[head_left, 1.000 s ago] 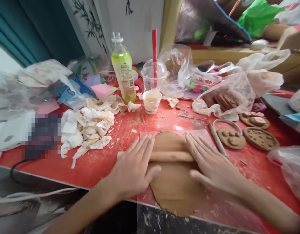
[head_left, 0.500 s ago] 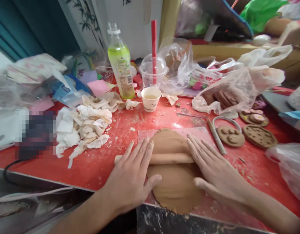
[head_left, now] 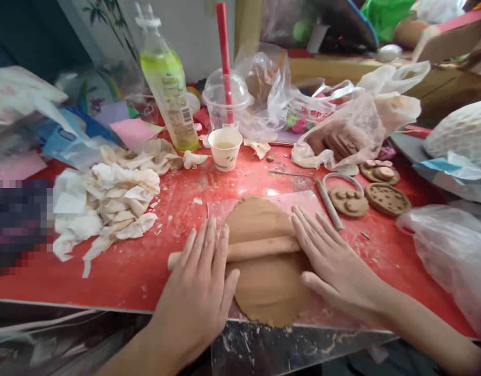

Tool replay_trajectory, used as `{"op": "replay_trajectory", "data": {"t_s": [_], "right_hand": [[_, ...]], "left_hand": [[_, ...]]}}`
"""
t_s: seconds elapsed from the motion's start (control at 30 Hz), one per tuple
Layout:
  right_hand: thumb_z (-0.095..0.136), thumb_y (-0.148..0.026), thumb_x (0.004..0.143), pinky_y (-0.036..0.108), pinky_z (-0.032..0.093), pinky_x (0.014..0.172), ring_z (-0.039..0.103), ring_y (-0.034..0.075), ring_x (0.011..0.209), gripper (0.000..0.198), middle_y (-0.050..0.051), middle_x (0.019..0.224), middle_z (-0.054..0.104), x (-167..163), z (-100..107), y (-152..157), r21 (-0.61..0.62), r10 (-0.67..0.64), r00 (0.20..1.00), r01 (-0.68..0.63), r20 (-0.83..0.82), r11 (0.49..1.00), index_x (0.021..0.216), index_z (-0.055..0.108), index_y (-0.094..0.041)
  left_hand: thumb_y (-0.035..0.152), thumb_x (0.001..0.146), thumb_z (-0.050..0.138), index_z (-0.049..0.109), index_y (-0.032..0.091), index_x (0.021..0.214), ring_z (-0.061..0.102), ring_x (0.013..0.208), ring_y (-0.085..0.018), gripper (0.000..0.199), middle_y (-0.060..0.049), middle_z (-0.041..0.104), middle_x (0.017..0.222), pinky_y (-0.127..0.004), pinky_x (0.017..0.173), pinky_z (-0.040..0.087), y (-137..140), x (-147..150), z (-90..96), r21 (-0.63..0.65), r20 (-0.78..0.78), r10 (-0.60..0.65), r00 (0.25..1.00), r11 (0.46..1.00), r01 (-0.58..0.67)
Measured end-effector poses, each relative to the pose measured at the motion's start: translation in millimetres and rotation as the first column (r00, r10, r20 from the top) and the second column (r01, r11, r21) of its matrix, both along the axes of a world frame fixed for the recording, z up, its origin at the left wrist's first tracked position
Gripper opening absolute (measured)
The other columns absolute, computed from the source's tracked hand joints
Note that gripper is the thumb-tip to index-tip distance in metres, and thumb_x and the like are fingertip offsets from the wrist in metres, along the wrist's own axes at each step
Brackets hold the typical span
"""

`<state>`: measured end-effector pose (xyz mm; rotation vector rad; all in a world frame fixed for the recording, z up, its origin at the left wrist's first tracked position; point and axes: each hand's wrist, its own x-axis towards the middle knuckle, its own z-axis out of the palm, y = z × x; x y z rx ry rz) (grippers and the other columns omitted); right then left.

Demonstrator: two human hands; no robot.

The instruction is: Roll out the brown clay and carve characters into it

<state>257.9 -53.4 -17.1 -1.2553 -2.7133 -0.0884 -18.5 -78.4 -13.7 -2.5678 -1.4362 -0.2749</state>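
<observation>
A flattened oval slab of brown clay point(head_left: 269, 292) lies on a clear plastic sheet point(head_left: 309, 201) at the front of the red table. Across the slab's middle rests a wooden rolling pin point(head_left: 260, 249), smeared with clay. My left hand point(head_left: 199, 284) lies flat over the pin's left end, fingers stretched forward. On the pin's right end my right hand point(head_left: 334, 258) is also spread flat, covering that end. Both palms press from above, with no fingers wrapped round the pin. Right of the sheet lies a clay-smeared stick point(head_left: 328, 203) beside a round clay piece with raised lumps point(head_left: 349, 202).
Crumpled tissues point(head_left: 119, 201) lie to the left. Behind the slab stand a paper cup point(head_left: 225, 151) of liquid, a lidded plastic cup point(head_left: 227, 96) with a red straw and a green drink bottle point(head_left: 168, 89). A plastic bag of clay point(head_left: 342, 136) sits at the back right.
The camera view has shifted, so the table things sit further left in it. The rolling pin is slightly more slanted, its right end higher. Both hands stay flat on it.
</observation>
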Motion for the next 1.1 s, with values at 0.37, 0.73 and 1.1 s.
{"op": "replay_trajectory", "data": {"t_s": [0.37,0.73,1.1], "right_hand": [[0.007,-0.057,0.098,0.049,0.012,0.121,0.009,0.023,0.148,0.077,0.014,0.158,0.013,-19.1,10.4,67.3,-0.173,-0.158,0.985,0.167,0.066,0.971,0.152,0.014,-0.003],[0.005,-0.062,0.095,0.047,0.007,0.122,0.003,0.023,0.148,0.083,0.014,0.159,0.003,-24.8,15.1,84.5,-0.227,-0.254,0.963,0.267,0.089,0.936,0.152,0.01,-0.002],[0.021,-0.057,0.095,0.045,0.013,0.123,0.011,0.026,0.148,0.079,0.013,0.16,0.009,15.9,-2.3,-23.4,-0.011,-0.005,0.997,0.004,-0.071,1.0,0.155,0.002,-0.01]], "left_hand": [[0.041,0.099,0.017,0.033,-0.008,0.141,0.02,0.145,-0.033,0.067,-0.027,0.029,0.15,-0.051,0.12,0.025,68.7,0.1,6.8,-0.268,-0.034,0.09,0.995,0.959,-0.095],[0.044,0.098,0.016,0.025,-0.012,0.143,0.014,0.146,-0.037,0.072,-0.03,0.019,0.153,-0.057,0.12,0.017,94.4,-0.5,4.1,-0.198,0.017,0.082,0.996,0.977,-0.077],[0.054,0.098,0.024,0.028,-0.001,0.146,0.023,0.145,-0.034,0.073,-0.023,0.025,0.154,-0.049,0.118,0.029,-17.5,12.6,19.6,-0.213,-0.009,0.041,0.999,0.976,-0.042]]}}
